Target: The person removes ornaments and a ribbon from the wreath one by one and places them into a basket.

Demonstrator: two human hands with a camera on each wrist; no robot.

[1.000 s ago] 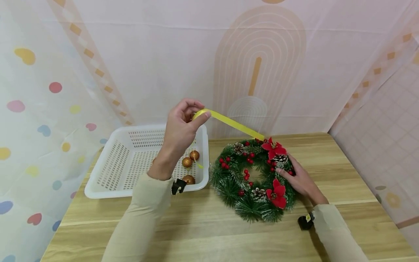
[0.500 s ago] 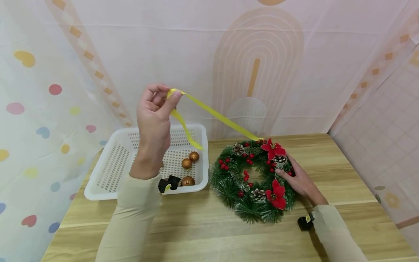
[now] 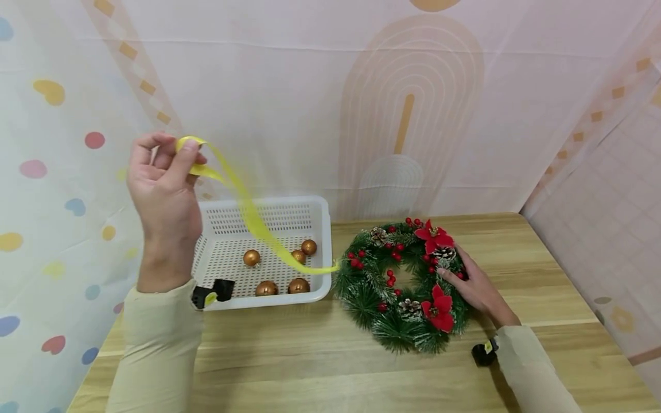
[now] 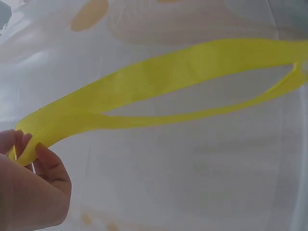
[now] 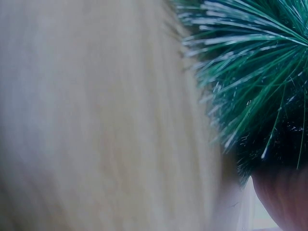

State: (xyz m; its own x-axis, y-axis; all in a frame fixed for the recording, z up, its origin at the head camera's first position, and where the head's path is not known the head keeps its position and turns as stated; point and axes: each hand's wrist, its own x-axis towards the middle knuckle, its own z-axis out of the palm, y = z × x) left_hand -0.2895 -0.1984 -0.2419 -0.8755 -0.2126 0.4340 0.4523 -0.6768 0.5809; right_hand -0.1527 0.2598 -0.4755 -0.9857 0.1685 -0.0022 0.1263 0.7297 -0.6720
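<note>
My left hand (image 3: 165,195) is raised at the left, pinching a yellow ribbon (image 3: 254,222) between thumb and fingers. From there the ribbon slopes down over the white basket, its far end at the wreath's left edge. Two lengths of ribbon (image 4: 159,82) stretch out from the fingers in the left wrist view. On the table lies a green wreath (image 3: 369,295) with red flowers, berries and pinecones. My right hand (image 3: 477,287) grips its right side, thumb on top, the other fingers partly hidden. The right wrist view shows frosted green needles (image 5: 255,82) close up.
A white perforated basket (image 3: 321,229) stands left of the wreath, with several gold-brown baubles (image 3: 251,258) inside. The wooden table (image 3: 330,355) runs back to a patterned cloth backdrop (image 3: 289,103).
My left hand has moved left, drawing the ribbon along. The ribbon's far end has come away from the wreath's top and dropped to its left edge. The right hand stays on the wreath.
</note>
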